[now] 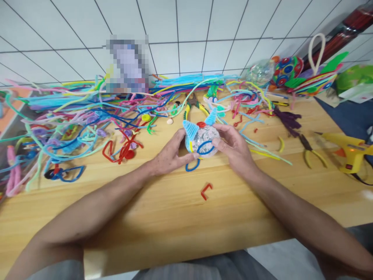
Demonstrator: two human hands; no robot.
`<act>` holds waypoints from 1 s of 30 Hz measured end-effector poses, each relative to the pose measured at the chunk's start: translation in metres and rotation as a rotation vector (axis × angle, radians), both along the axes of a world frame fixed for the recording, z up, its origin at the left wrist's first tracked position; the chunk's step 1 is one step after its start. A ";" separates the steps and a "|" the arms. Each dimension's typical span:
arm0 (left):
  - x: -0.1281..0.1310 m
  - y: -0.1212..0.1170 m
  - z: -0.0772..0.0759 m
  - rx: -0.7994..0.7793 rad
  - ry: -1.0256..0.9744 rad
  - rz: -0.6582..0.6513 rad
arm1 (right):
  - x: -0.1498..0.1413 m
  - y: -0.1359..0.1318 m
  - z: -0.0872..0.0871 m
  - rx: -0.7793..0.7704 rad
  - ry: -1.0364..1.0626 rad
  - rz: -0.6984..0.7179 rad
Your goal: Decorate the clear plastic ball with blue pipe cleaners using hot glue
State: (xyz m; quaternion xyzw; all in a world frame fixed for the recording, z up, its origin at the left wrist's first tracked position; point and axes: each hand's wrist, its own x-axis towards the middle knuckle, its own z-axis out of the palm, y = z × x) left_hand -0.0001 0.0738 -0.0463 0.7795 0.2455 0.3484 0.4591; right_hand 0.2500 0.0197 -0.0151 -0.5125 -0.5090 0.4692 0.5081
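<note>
Between my two hands is a clear round ball (201, 137) with speckled filling, held just above the wooden table. Two light blue pipe-cleaner ears (191, 130) stand up on its top, with a red spot between them. My left hand (173, 153) grips its left side, thumb low in front. My right hand (233, 146) clasps the right side, its thumb near a dark blue pipe-cleaner loop (205, 147) on the front. A second blue loop (192, 165) hangs below the ball. Nearer me, a short bent red pipe cleaner (206, 191) lies on the table.
Tangled colourful pipe cleaners (96, 112) cover the left and back. Behind the ball are green-yellow pliers (192, 104). To the right lie yellow-handled pliers (309, 151) and a yellow glue gun (348, 151) with a lit orange light. A decorated ball (287, 72) sits at the back right.
</note>
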 end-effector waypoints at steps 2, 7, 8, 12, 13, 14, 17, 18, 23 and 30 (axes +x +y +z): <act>-0.001 0.000 -0.001 0.008 0.007 -0.009 | 0.000 0.000 0.001 -0.002 0.009 0.003; -0.003 0.001 -0.005 -0.002 0.010 -0.011 | -0.002 -0.002 0.001 -0.006 0.012 0.002; -0.004 0.001 -0.006 -0.006 0.011 -0.012 | -0.002 -0.003 0.001 -0.006 0.012 0.001; -0.004 0.000 -0.005 -0.018 0.014 -0.015 | -0.003 -0.003 0.000 0.007 0.022 0.001; -0.004 0.000 -0.005 -0.021 0.012 -0.015 | -0.003 -0.003 0.000 0.011 0.025 -0.001; -0.004 0.000 -0.005 -0.023 0.011 -0.014 | -0.003 -0.003 0.000 0.014 0.027 -0.004; -0.004 0.000 -0.006 -0.030 0.008 -0.011 | -0.003 -0.003 0.000 0.020 0.020 -0.010; -0.005 0.000 -0.007 -0.032 0.007 -0.009 | -0.003 -0.003 0.000 0.021 0.018 -0.011; -0.004 0.000 -0.006 -0.046 0.001 -0.017 | -0.003 -0.004 -0.001 0.023 0.010 -0.012; -0.003 0.001 -0.007 -0.039 -0.001 -0.011 | -0.002 -0.004 -0.004 0.037 0.015 -0.017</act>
